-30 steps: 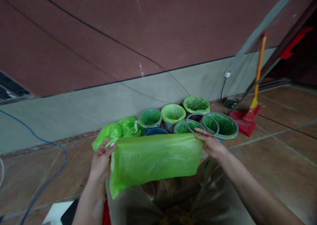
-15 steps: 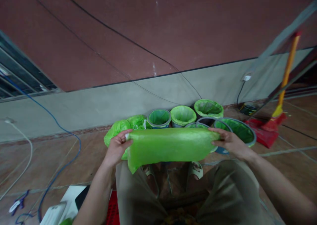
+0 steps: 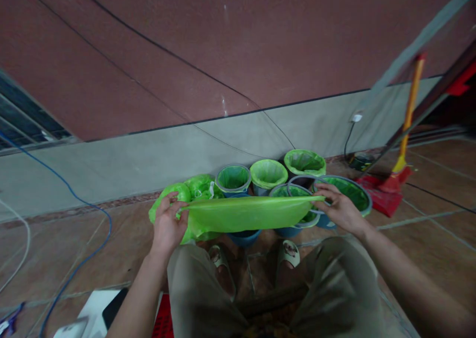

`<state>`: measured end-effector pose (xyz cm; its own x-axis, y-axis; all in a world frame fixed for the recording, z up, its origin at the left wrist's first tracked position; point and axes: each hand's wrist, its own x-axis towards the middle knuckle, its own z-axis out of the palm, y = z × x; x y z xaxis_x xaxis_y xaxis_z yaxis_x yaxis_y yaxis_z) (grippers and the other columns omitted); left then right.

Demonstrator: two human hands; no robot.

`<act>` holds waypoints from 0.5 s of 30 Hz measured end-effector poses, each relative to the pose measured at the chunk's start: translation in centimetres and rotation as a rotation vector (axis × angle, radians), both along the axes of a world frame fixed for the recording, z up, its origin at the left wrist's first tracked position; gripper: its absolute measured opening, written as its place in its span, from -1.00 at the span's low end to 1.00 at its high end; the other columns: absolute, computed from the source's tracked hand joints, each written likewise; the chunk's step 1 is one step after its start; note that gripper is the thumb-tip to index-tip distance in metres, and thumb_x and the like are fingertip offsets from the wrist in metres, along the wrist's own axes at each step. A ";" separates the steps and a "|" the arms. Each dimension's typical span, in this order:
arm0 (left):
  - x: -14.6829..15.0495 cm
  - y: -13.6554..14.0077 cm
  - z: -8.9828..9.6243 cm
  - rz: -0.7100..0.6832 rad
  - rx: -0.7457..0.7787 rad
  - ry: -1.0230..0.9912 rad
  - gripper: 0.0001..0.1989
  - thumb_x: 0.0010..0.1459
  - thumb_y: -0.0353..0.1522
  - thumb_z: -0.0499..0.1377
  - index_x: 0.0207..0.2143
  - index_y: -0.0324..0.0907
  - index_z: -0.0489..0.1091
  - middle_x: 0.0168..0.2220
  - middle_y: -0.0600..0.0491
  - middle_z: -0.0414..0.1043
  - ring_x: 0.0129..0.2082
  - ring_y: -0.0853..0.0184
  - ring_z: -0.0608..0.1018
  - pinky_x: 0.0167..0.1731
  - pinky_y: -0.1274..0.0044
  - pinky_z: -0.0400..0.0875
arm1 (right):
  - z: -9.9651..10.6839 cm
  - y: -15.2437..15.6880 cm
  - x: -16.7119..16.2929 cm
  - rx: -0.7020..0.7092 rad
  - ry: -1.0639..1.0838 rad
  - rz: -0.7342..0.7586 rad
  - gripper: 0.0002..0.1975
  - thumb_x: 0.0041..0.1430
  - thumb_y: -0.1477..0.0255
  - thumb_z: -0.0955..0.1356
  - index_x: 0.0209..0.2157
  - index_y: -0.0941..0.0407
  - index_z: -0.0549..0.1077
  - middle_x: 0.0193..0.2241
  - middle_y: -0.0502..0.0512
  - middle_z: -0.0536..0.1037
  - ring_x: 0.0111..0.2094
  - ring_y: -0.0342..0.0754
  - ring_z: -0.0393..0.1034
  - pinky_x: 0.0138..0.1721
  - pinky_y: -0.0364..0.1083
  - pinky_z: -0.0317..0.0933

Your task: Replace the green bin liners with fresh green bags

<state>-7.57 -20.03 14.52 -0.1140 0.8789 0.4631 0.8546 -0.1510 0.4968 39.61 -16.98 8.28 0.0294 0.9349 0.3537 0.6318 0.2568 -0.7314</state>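
A green plastic bin bag [image 3: 245, 214] is stretched sideways between my hands above my knees. My left hand [image 3: 168, 225] pinches its left corner, fingers curled. At the other end, my right hand [image 3: 336, 205] grips the right corner between thumb and fingers. Behind the bag stand several bins with green liners, among them a grey-rimmed bin [image 3: 233, 179], a pale-lined bin [image 3: 268, 175] and a back bin [image 3: 305, 163]. The bag hides part of the front bins. Crumpled green bags [image 3: 201, 186] lie to the left of the bins.
A red dustpan [image 3: 383, 199] and a yellow-handled broom [image 3: 409, 114] stand right of the bins. A blue cable [image 3: 89, 258] runs along the floor at left. A white box [image 3: 94, 308] with a dark phone-like object lies beside my left leg, near a red crate [image 3: 163, 320].
The bag has tipped and now looks narrower, showing more of the front bins. My left hand's fingers have shifted on its corner. The view has moved slightly right.
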 end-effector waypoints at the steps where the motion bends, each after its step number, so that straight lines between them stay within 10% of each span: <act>1: -0.2 0.0 0.0 -0.027 0.012 -0.070 -0.82 0.03 -0.29 0.16 -0.37 -0.18 0.51 0.16 -0.15 0.35 0.09 0.10 0.45 0.14 0.33 0.29 | 0.2 0.0 -0.2 -0.004 0.109 0.030 -0.76 0.00 0.18 0.39 -0.42 0.07 0.51 0.05 0.18 0.47 0.06 0.11 0.35 0.07 0.04 0.21; 8: -0.1 -0.3 0.2 -0.097 -0.142 -0.605 -0.69 0.08 -0.09 0.18 -0.35 -0.15 0.39 -0.39 0.07 0.47 -0.38 0.30 0.48 -0.34 0.54 0.35 | -0.2 1.1 -2.5 -0.057 0.549 -0.090 -0.72 0.00 0.18 0.38 -0.35 0.07 0.37 -0.52 -0.06 0.44 -0.47 -0.11 0.31 -0.40 -0.14 0.22; 15: 0.5 0.6 0.8 0.188 -0.023 -0.167 -0.79 0.17 -0.20 0.04 -0.46 -0.11 0.24 -0.58 0.13 0.28 -0.52 0.31 0.39 -0.45 0.53 0.21 | -1.0 2.9 -4.8 -0.211 0.640 -0.091 -0.66 -0.03 0.09 0.39 -0.41 0.09 0.39 -0.53 0.00 0.49 -0.50 -0.07 0.33 -0.42 -0.10 0.23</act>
<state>-7.12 -19.44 15.30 -0.3500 0.8452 0.4039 0.7722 0.0162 0.6352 34.86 -14.03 7.24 0.2543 0.9658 0.0511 0.0705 0.0342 -0.9969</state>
